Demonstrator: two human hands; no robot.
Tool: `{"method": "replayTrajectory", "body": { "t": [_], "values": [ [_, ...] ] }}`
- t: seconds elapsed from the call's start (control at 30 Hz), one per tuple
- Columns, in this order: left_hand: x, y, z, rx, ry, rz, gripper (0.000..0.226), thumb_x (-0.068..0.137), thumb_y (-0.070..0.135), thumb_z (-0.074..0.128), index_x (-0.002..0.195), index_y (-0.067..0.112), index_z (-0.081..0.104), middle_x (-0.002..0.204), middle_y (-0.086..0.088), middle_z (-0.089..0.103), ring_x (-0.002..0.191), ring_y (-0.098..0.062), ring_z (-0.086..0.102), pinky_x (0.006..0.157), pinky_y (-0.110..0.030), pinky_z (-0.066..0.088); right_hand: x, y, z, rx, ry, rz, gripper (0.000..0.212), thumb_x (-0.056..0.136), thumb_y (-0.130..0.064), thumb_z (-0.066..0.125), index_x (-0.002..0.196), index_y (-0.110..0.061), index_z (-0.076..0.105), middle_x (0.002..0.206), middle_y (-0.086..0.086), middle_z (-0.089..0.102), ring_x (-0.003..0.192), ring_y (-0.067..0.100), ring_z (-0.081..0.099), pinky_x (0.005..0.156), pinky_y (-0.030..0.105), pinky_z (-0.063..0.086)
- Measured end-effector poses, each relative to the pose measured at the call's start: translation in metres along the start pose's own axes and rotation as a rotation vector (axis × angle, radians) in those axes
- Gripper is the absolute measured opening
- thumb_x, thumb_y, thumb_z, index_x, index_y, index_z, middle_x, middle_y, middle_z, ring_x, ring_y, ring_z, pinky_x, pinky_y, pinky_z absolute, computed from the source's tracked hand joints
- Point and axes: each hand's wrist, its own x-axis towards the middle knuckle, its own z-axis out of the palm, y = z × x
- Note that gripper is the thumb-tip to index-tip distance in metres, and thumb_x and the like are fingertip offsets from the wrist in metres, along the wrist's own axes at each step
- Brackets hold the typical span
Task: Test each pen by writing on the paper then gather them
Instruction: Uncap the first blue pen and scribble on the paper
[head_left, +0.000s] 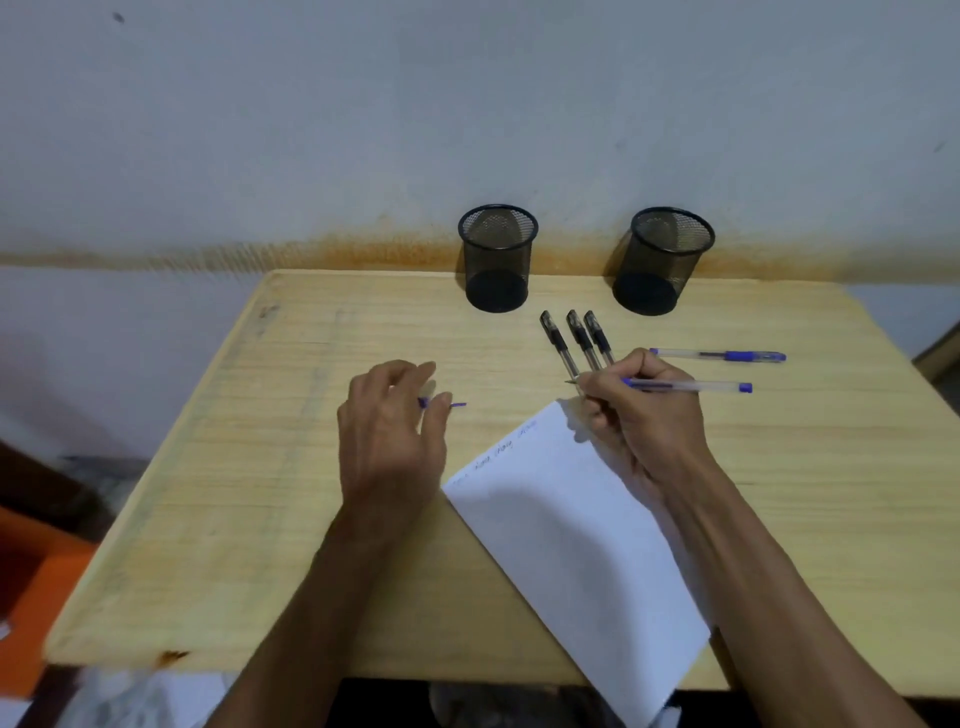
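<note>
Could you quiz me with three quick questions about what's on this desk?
1. How many black pens lie side by side near the mesh cups?
2. True or false: the right hand grips a blue pen above the top corner of the paper.
3. What does the left hand hold: A) a blue cap, B) a black pen, C) a cup?

Key:
1. Three.
2. True.
3. A. It looks like the pen's cap, though it is partly hidden by the fingers.
</note>
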Motion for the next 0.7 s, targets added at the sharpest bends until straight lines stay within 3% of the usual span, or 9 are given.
{"method": "replayTrajectory", "body": {
  "t": [0.07,0.13,0.23,0.33,0.47,0.57,0.7],
  "values": [
    [0.009,-0.001,-0.005,0.081,-0.145,-0.053,0.029,0.092,0.025,0.065,0.120,0.017,0.068,0.120,-0.002,0.062,0.116,-0.024,0.050,0.097,-0.042,0.041,-0.005,-0.014,-0.007,-0.046,0.003,-0.086,0.015,0.084,0.009,0.071,0.076,-0.001,0.063,0.066,0.020,0.062,0.049,0.016,0.056,0.049,0.024,0.051],
    [0.013,-0.004,-0.007,0.166,-0.227,-0.053,0.024,0.093,0.029,0.064,0.112,0.017,0.071,0.119,-0.003,0.063,0.117,-0.027,0.050,0.096,-0.041,0.040,-0.012,-0.023,-0.013,-0.057,-0.005,-0.136,0.015,0.084,0.010,0.071,0.077,-0.001,0.063,0.068,0.018,0.065,0.050,0.015,0.060,0.050,0.022,0.052],
    [0.013,-0.009,-0.006,0.196,-0.239,-0.050,0.012,0.090,0.025,0.068,0.094,0.017,0.076,0.106,-0.003,0.067,0.105,-0.032,0.056,0.082,-0.038,0.042,-0.027,-0.027,-0.023,-0.110,-0.009,-0.130,0.011,0.082,0.006,0.076,0.082,0.003,0.065,0.070,0.013,0.072,0.058,0.015,0.067,0.054,0.023,0.055],
    [0.010,-0.003,-0.004,0.179,-0.225,-0.057,0.008,0.091,0.021,0.066,0.089,0.017,0.074,0.102,-0.001,0.066,0.100,-0.030,0.055,0.081,-0.039,0.042,-0.042,-0.028,-0.036,-0.130,0.025,-0.107,0.011,0.078,0.002,0.081,0.080,-0.003,0.071,0.080,0.015,0.076,0.068,0.020,0.071,0.060,0.025,0.057],
    [0.005,0.024,-0.011,-0.051,-0.182,-0.100,0.004,0.092,0.022,0.065,0.095,0.021,0.067,0.097,0.009,0.062,0.095,-0.013,0.053,0.079,-0.028,0.040,-0.060,-0.034,-0.045,-0.079,-0.002,-0.083,0.014,0.078,0.003,0.081,0.088,-0.006,0.077,0.086,0.013,0.080,0.088,0.036,0.076,0.075,0.033,0.062],
    [-0.001,0.059,-0.018,-0.303,-0.179,-0.134,0.008,0.089,0.019,0.071,0.091,0.027,0.069,0.083,0.011,0.068,0.081,-0.001,0.060,0.069,-0.011,0.043,-0.073,-0.046,-0.049,-0.069,-0.015,-0.148,0.011,0.082,0.000,0.080,0.089,-0.005,0.074,0.082,0.011,0.080,0.083,0.028,0.079,0.069,0.029,0.060],
    [-0.014,0.095,-0.025,-0.494,-0.243,-0.142,0.015,0.083,0.017,0.077,0.091,0.030,0.074,0.081,0.011,0.074,0.081,-0.003,0.067,0.077,-0.014,0.050,-0.087,-0.062,-0.052,-0.046,-0.023,-0.236,0.012,0.080,-0.019,0.081,0.086,-0.011,0.075,0.079,0.008,0.080,0.080,0.022,0.079,0.063,0.028,0.061]
  ]
}}
